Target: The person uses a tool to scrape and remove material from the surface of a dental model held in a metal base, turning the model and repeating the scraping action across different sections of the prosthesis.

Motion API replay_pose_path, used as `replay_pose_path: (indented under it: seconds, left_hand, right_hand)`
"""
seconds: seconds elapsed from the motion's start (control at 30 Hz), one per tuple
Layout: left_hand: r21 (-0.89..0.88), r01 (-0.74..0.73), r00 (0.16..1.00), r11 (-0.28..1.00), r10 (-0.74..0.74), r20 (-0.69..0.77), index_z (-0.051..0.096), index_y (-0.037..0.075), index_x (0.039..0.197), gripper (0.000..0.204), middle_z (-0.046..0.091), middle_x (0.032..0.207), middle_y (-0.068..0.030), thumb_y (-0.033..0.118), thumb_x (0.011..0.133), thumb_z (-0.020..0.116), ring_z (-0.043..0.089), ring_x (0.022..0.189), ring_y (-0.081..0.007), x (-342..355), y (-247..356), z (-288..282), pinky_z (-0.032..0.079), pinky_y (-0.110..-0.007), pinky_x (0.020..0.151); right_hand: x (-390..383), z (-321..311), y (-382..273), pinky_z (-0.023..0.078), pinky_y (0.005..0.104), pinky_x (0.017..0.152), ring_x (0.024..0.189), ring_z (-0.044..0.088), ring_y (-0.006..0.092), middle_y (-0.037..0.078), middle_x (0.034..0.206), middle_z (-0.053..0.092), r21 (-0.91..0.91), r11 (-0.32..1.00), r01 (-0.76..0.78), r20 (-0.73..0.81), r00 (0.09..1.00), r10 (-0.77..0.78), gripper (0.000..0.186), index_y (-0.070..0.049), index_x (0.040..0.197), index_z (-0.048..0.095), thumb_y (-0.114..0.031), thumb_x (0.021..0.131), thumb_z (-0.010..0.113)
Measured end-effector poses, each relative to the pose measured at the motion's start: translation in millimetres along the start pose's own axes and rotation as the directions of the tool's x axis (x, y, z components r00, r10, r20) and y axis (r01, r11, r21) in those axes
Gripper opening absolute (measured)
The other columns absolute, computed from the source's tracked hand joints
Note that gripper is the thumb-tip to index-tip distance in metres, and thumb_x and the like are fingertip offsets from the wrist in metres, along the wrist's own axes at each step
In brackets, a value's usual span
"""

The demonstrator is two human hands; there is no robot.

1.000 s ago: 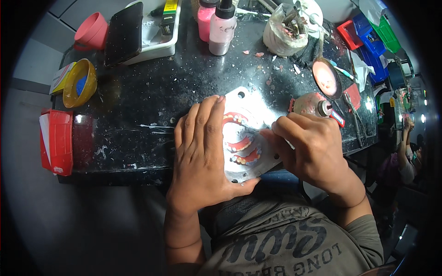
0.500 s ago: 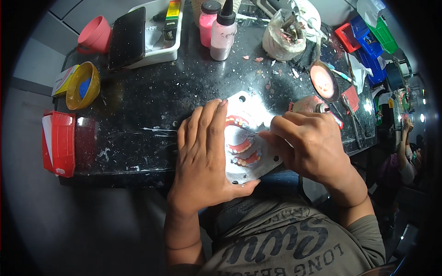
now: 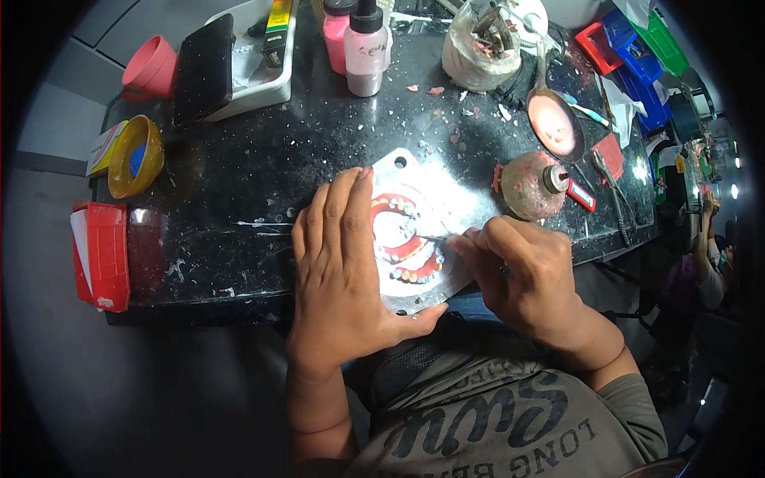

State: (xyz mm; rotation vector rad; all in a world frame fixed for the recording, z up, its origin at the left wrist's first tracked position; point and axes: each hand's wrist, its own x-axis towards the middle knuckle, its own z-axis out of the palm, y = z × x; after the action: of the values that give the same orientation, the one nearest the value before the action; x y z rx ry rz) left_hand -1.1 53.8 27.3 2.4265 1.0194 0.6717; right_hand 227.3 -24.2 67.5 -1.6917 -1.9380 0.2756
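Near the table's front edge sits a metal denture flask [image 3: 389, 169] filled with white plaster. Red wax [image 3: 398, 253] curves over the plaster, and rows of small teeth [image 3: 414, 276] are set along it. My left hand [image 3: 339, 263] grips the flask's left side, its fingers laid along the rim and the thumb at the near edge. My right hand [image 3: 522, 267] is closed in a pinch on a thin metal tool [image 3: 433, 237]. The tool's tip points at the right side of the wax arch; most of its handle is hidden by my fingers.
Right of the flask stands a pink-stained spirit lamp [image 3: 530, 191]. Behind it are a pan of pink wax [image 3: 551, 123] and a jar of tools [image 3: 478, 60]. Bottles [image 3: 365, 60], a white tray [image 3: 275, 94], a yellow bowl [image 3: 151, 163] and a red box [image 3: 107, 259] stand farther left.
My right hand has come down and nearer to me, so the spirit lamp shows fully. The whole view has shifted slightly. My left hand keeps its hold on the flask.
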Motion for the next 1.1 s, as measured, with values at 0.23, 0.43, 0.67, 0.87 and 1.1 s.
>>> replay_pose_path:
  seconds: [0.23,0.43,0.67,0.87,1.1]
  left_hand:
    - [-0.001,-0.002,1.000,1.000,0.002,-0.010,0.036,-0.006,0.171,0.144,0.048,0.168,-0.0285,0.056,0.059,0.102,0.045,0.157,-0.0469,0,0,1,0.031,-0.061,0.130]
    - [-0.019,-0.017,1.000,1.000,0.018,0.011,0.036,-0.006,0.171,0.143,0.047,0.168,-0.0285,0.056,0.060,0.101,0.043,0.157,-0.0475,2,0,-1,0.029,-0.061,0.130]
    - [0.038,-0.023,1.000,0.999,0.023,0.000,0.034,-0.005,0.173,0.149,0.047,0.169,-0.0292,0.061,0.058,0.102,0.043,0.156,-0.0492,2,0,1,0.029,-0.061,0.131]
    - [0.031,0.025,1.000,0.999,-0.025,0.011,0.033,-0.006,0.173,0.149,0.047,0.168,-0.0307,0.062,0.060,0.102,0.043,0.156,-0.0495,2,2,4,0.030,-0.061,0.131]
    - [0.035,0.065,0.998,0.997,-0.064,-0.030,0.034,-0.007,0.172,0.147,0.047,0.168,-0.0307,0.062,0.061,0.103,0.045,0.156,-0.0498,-2,7,5,0.032,-0.060,0.131]
  right_hand:
    - [-3,6,-3,0.049,0.0476,0.053,0.062,0.068,0.0323,0.010,0.074,0.063,-0.041,0.999,0.015,-0.046,0.999,-0.017,0.023,-0.008,0.090,0.066,-0.017,0.100,0.085]
    - [-3,10,-3,0.050,0.0476,0.054,0.063,0.068,0.0314,0.009,0.074,0.061,-0.082,0.997,-0.005,-0.067,0.998,-0.001,0.018,-0.009,0.093,0.070,-0.019,0.102,0.082]
    - [7,13,5,0.053,0.0526,0.055,0.064,0.073,0.0391,0.014,0.075,0.070,-0.055,0.997,-0.057,-0.020,0.998,0.056,0.026,-0.008,0.091,0.066,-0.024,0.108,0.077]
    - [0,14,2,0.055,0.0539,0.057,0.065,0.073,0.0412,0.016,0.076,0.072,-0.052,0.995,-0.090,-0.072,0.994,0.086,0.027,-0.006,0.093,0.064,-0.025,0.108,0.077]
    - [-4,11,0,0.054,0.0521,0.056,0.066,0.073,0.0405,0.016,0.078,0.073,-0.060,0.993,-0.097,-0.100,0.991,0.091,0.031,-0.006,0.092,0.062,-0.025,0.108,0.079]
